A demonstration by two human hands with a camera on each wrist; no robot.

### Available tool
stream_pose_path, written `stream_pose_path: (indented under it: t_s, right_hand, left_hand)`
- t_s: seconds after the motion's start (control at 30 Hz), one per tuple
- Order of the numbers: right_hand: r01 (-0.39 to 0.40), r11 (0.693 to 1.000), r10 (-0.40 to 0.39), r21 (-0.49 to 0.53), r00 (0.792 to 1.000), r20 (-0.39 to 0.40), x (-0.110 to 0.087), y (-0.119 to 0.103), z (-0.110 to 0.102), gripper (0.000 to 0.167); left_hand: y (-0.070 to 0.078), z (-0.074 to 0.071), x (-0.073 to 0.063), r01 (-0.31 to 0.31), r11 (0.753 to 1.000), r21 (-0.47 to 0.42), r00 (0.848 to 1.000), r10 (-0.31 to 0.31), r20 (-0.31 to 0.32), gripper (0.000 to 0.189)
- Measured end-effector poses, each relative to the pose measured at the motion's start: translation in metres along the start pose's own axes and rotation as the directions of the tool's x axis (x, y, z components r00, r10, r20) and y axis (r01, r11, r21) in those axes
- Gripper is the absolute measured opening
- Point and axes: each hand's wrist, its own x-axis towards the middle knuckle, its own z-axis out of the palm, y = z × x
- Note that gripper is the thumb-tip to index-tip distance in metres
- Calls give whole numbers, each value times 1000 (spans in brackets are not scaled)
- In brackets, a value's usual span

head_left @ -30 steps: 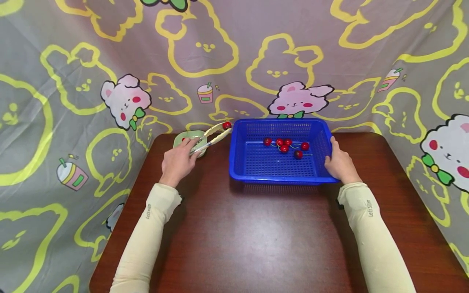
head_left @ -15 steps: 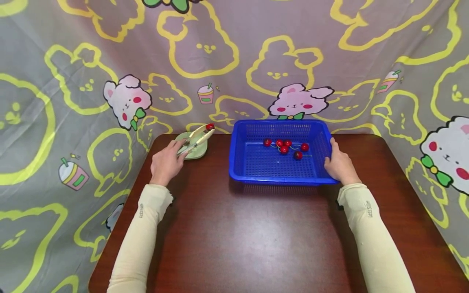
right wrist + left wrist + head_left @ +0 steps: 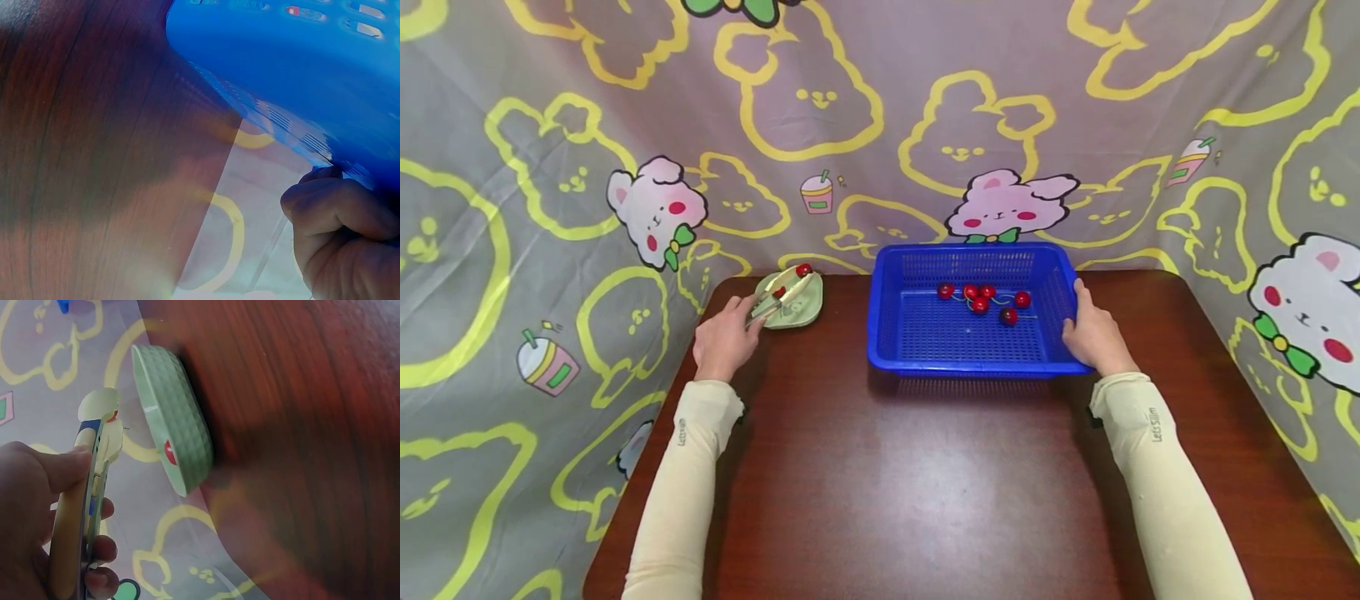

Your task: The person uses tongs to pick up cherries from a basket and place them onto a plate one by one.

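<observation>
My left hand grips cream-tipped tongs, which reach over a pale green dish at the back left. A red cherry is held between the tongs' tips; in the left wrist view it is mostly covered by them. Inside the dish another red cherry shows. With my right hand I hold the right rim of a blue plastic basket. Several red cherries with green stems lie in it. The right wrist view shows my curled fingers at the basket's side.
Dark brown wooden table lies under everything, with bare wood in front of the basket and between dish and basket. A grey cartoon-print curtain hangs right behind the table and along both sides.
My left hand has moved left, carrying the tongs and cherry from beside the basket's left rim to above the green dish. The right hand and basket have stayed in place.
</observation>
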Motion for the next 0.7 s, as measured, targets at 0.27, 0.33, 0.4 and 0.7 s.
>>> stream_pose_path:
  t_s: [0.27,0.33,0.4,0.7]
  right_hand:
    - [3,1000,-3,4,1000,-3,0,-1,-1,76]
    - [5,1000,-5,5,1000,-5,-1,-1,-1,76]
    - [6,1000,-6,5,1000,-5,-1,-1,-1,76]
    - [9,1000,-9,2,1000,-9,0,1,0,75]
  left_hand:
    - [-10,7,2,6,1000,30,1000,-5,-9,43]
    - [-11,7,2,7,999,43,1000,-7,-6,43]
    - [-12,7,3,7,999,52,1000,-7,-1,42]
    - [-16,5,4,0,997,72,1000,0,5,41]
